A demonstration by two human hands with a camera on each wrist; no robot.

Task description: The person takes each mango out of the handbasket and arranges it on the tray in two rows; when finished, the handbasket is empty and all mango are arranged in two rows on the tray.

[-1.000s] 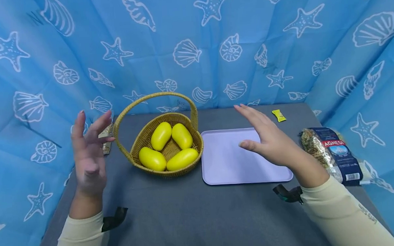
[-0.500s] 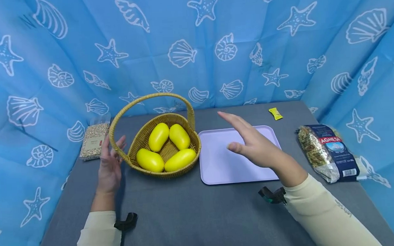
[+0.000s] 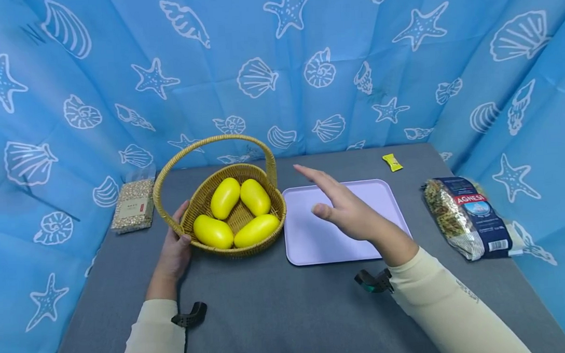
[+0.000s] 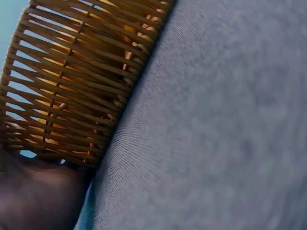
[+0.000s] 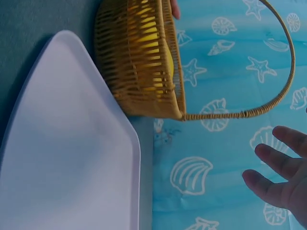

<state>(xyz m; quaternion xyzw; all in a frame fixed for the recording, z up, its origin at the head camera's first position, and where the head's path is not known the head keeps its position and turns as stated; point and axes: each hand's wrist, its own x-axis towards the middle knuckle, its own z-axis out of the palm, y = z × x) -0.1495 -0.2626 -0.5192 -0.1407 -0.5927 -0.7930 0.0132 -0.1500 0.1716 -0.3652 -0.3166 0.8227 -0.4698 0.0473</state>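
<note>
A woven basket [image 3: 195,206] with a tall arched handle [image 3: 206,141] stands on the grey table, with several smooth yellow mangoes [image 3: 254,231] lying inside. My left hand [image 3: 173,255] holds the basket's left side near the foot of the handle, its thumb at the rim and its fingers along the outer wall. In the left wrist view part of that hand [image 4: 38,191] lies against the wicker. My right hand [image 3: 354,215] hovers over a pale lilac tray [image 3: 308,243], fingers stretched toward the basket and thumb apart, holding nothing. Spread fingers [image 5: 271,160] show in the right wrist view.
A clear bag of grains [image 3: 133,205] lies left of the basket. On the right rests a navy AGNESI pasta bag [image 3: 480,216], and a small yellow wrapped candy [image 3: 392,162] sits behind the tray. A blue shell-print curtain [image 3: 259,32] encloses the table's back and sides.
My left hand has come down and right, from the air beside the basket onto its left side. My right hand has moved left over the tray toward the basket.
</note>
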